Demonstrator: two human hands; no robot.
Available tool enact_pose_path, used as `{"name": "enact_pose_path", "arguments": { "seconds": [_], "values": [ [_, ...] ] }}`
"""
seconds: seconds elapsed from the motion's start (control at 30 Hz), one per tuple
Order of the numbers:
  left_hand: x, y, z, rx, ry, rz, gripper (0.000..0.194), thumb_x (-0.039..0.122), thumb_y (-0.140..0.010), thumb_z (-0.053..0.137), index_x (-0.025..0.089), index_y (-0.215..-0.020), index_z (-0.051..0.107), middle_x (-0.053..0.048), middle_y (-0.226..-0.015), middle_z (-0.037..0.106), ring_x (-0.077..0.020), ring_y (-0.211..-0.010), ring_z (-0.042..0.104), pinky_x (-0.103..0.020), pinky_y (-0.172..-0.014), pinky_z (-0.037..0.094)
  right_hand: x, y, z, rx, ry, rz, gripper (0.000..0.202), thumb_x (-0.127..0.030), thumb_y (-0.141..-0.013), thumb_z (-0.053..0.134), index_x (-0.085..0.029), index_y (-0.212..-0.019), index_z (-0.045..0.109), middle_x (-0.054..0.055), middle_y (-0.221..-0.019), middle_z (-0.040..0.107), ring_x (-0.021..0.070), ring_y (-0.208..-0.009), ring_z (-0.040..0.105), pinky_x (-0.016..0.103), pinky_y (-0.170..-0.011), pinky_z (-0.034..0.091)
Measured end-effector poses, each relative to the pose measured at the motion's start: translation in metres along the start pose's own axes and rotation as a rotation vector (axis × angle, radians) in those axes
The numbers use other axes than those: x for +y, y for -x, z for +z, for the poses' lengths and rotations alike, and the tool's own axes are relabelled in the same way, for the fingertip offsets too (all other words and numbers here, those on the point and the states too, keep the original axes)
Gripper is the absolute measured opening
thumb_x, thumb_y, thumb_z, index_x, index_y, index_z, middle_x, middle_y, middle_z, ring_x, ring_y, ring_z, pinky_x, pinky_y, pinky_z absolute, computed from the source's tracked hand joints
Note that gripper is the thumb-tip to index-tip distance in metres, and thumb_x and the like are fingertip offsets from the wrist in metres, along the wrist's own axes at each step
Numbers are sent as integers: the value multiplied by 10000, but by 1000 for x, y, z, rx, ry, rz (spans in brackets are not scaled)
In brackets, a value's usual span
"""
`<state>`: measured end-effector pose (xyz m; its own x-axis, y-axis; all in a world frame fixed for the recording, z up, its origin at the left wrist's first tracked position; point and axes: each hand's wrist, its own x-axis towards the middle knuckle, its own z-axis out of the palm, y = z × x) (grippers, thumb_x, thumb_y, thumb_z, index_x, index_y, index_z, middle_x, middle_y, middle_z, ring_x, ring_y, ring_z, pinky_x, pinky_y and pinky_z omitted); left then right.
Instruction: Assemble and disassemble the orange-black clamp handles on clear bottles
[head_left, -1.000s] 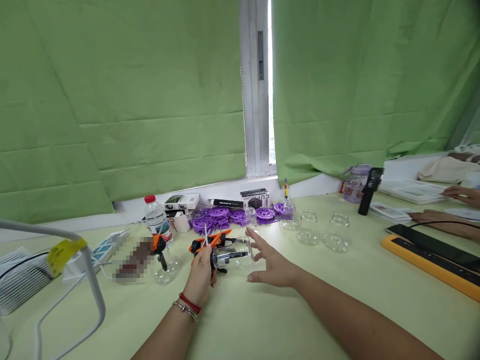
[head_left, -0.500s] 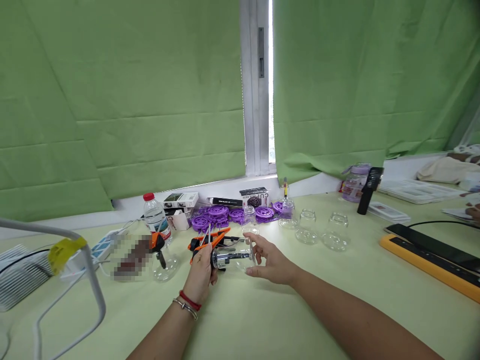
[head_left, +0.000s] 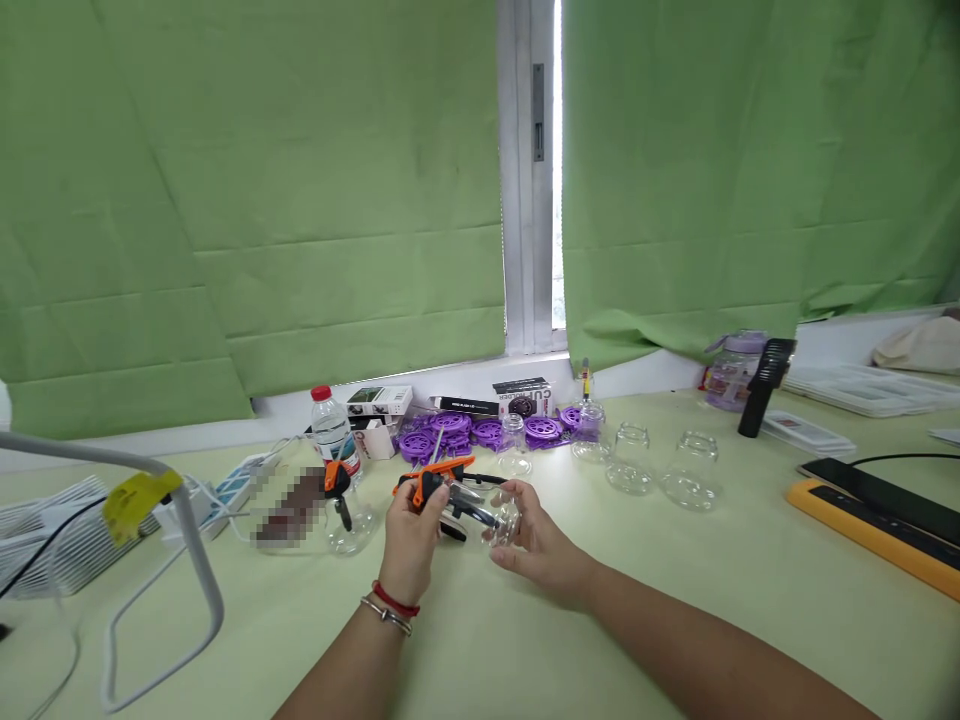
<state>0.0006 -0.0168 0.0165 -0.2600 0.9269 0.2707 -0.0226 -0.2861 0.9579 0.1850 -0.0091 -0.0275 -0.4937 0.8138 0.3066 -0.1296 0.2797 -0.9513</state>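
Note:
My left hand (head_left: pixel 411 535) is closed on the black and orange head of a clear bottle (head_left: pixel 469 503), which lies tilted on its side in the air. My right hand (head_left: pixel 536 545) curls its fingers around the bottle's clear base. Just behind my left hand lie orange and black pieces (head_left: pixel 450 467) on the table. Purple wheel-shaped parts (head_left: pixel 450 428) are heaped beyond them. Clear glass vessels (head_left: pixel 630 462) stand to the right, and another clear vessel with an orange and black top (head_left: pixel 349 525) stands left of my left hand.
A red-capped water bottle (head_left: pixel 330 428) and small boxes (head_left: pixel 379 402) stand at the back. On the right are a black handheld item (head_left: pixel 763 390), a purple-lidded jar (head_left: pixel 735 375) and a yellow-orange bar (head_left: pixel 870 530). A grey metal frame (head_left: pixel 202 560) rises at the left.
The view has turned a little left, so the scene sits further right. The held bottle has tilted, its base end now lower, with my right hand's fingers further around it.

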Motion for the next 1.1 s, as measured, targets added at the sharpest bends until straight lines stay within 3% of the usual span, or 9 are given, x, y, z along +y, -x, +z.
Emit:
{"name": "enact_pose_path", "arguments": {
  "seconds": [0.07,0.13,0.27,0.43,0.53,0.7,0.9,1.0,1.1],
  "values": [
    [11,4,-1,-12,-119,93,340,402,-662,677,177,-888,560,23,-717,588,-105,-621,540,-215,-579,438,5,1,4,-12,107,-25,697,-413,-709,687,-316,-1216,218,72,-1220,368,173,-973,538,362,-830,461],
    [25,5,-4,-7,-299,161,343,399,-658,673,179,-903,578,-6,-790,614,-140,-721,566,-244,-658,450,8,1,6,-61,261,-36,783,-427,-673,711,-284,-1248,199,102,-1257,378,203,-1033,512,383,-871,442],
    [57,4,-23,76,-765,276,337,440,-629,660,197,-848,579,1,-754,600,-155,-683,554,-250,-613,420,9,1,5,-182,579,-18,918,-461,-669,692,-235,-1366,138,141,-1366,344,258,-1213,386,431,-995,342],
    [85,11,-58,9,-1222,161,308,518,-670,564,216,-724,540,3,-691,585,-169,-623,542,-240,-510,335,2,-1,6,-243,847,-21,723,-478,-755,579,-219,-1366,293,117,-1430,284,268,-1291,290,420,-1057,267],
    [85,21,-78,18,-1371,51,336,552,-681,520,217,-709,516,-21,-752,594,-187,-636,551,-247,-477,305,0,-1,7,-249,893,-10,656,-489,-774,545,-214,-1339,358,121,-1432,286,281,-1290,296,430,-1049,278],
    [73,32,-105,93,-1420,-90,372,585,-678,497,226,-770,533,-47,-803,616,-236,-704,583,-270,-493,336,3,-1,6,-224,869,-39,611,-477,-773,552,-227,-1311,409,124,-1418,320,306,-1268,330,462,-1024,302],
    [63,26,-127,158,-1388,-132,492,616,-683,489,231,-987,522,-85,-966,623,-284,-817,600,-320,-572,414,7,0,4,-211,878,-46,597,-487,-780,541,-228,-1304,413,119,-1422,314,307,-1279,313,466,-1028,299],
    [62,33,-122,289,-1403,22,601,625,-681,507,195,-1098,469,-135,-1082,576,-327,-947,561,-398,-697,454,13,-2,-1,-116,873,-74,548,-447,-781,550,-226,-1269,433,110,-1381,358,280,-1247,353,434,-1021,317],
    [61,46,-97,434,-1374,427,592,558,-706,548,145,-1121,460,-187,-1143,517,-347,-1119,451,-447,-911,384,24,-11,-12,143,862,-88,446,-384,-795,530,-209,-1199,458,104,-1277,431,244,-1183,408,401,-1005,336]
  ]
}}
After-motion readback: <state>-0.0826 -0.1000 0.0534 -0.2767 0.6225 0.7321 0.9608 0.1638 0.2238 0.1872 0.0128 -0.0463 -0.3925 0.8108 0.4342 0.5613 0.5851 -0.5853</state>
